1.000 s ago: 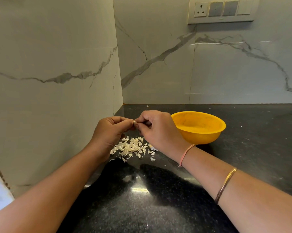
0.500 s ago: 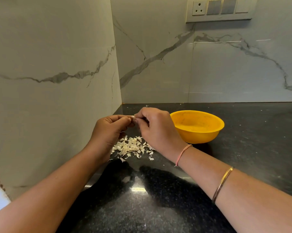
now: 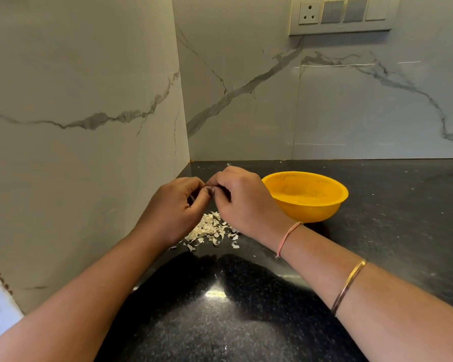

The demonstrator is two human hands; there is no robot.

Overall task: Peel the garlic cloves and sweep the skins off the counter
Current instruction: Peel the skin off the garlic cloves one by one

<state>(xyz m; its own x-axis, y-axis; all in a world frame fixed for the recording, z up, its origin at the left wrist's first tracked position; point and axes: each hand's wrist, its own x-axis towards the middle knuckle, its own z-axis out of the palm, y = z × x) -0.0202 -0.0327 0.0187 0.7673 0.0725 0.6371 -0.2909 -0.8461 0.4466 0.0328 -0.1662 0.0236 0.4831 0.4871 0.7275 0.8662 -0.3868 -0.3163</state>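
Note:
Both hands meet above the black counter [image 3: 376, 231] near the corner. My left hand [image 3: 175, 207] and my right hand [image 3: 241, 202] have their fingertips pressed together around a small garlic clove [image 3: 207, 188], of which only a pale sliver shows between the fingers. Below the hands lies a heap of white garlic skins [image 3: 209, 231] on the counter. A yellow bowl [image 3: 324, 207] stands just right of my right hand; its inside looks bare from here.
Marble-look walls close the counter on the left [image 3: 76, 152] and at the back [image 3: 350, 113]. A switch and socket panel [image 3: 340, 15] sits high on the back wall. A few stray skin flakes [image 3: 229, 164] lie near the back edge.
Both hands have stayed together over the skin heap, with small finger movements on the clove. The view has shifted slightly.

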